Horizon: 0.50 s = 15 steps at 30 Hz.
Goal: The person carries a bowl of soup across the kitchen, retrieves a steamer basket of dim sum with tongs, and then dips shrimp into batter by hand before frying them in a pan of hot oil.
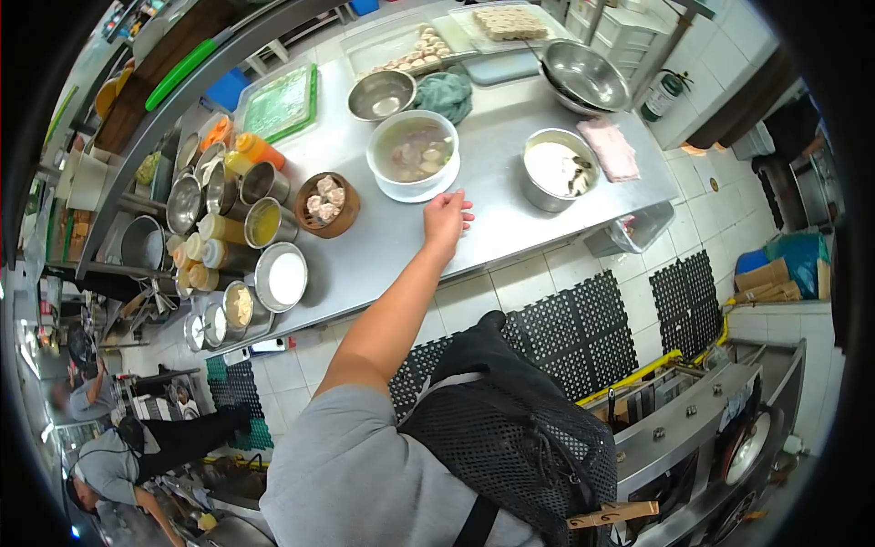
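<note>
My left hand [446,221] reaches over the steel table, palm side partly hidden, with fingers loosely curled and slightly apart and nothing visible in them. It is right at the near edge of a white plate [421,193]. On that plate stands a white bowl [374,164] of clear soup with pieces in it. Left of the hand sits a round bamboo steamer [338,219] holding several dumplings [325,198]. To its right is a steel pot [547,194] with white contents and a few dark pieces. My right hand is out of the frame.
Squeeze bottles [219,228] and steel containers [281,278] crowd the table's left end. Behind the soup are a steel bowl [381,95], a green cloth [444,96] and trays. A pink cloth [609,149] lies at right. Another person [109,456] works at lower left. Black mats [583,319] cover the floor.
</note>
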Available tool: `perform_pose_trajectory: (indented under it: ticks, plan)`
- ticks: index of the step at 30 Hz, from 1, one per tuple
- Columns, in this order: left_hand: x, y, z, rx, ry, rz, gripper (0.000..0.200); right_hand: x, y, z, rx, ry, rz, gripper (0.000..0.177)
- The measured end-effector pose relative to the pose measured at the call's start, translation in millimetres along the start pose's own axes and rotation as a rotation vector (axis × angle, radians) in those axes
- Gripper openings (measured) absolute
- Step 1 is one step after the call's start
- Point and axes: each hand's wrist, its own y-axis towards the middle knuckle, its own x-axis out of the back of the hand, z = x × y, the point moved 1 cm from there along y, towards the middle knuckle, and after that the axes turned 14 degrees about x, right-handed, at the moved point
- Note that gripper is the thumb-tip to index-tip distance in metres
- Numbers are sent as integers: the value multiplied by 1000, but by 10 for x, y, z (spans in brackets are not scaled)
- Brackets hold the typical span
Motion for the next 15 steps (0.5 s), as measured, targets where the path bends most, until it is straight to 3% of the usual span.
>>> perform_pose_trajectory:
  ticks: [4,6,8,12,15]
  plan:
    - [225,30,-271,-77,-76,-28,23,-58,159,314,-23,-36,32,27]
    - [570,135,-469,-363,35,-249,26,-63,199,471,-21,-51,46,26]
    - [988,185,-773,-650,180,-592,27,1,198,618,-20,-71,58,26]
    - [1614,301,-1232,-587,418,-782,23,22,285,848,-5,-105,68,26]
    - [1735,707,-1293,-507,690,-657,34,72,392,1026,2,-107,83,26]
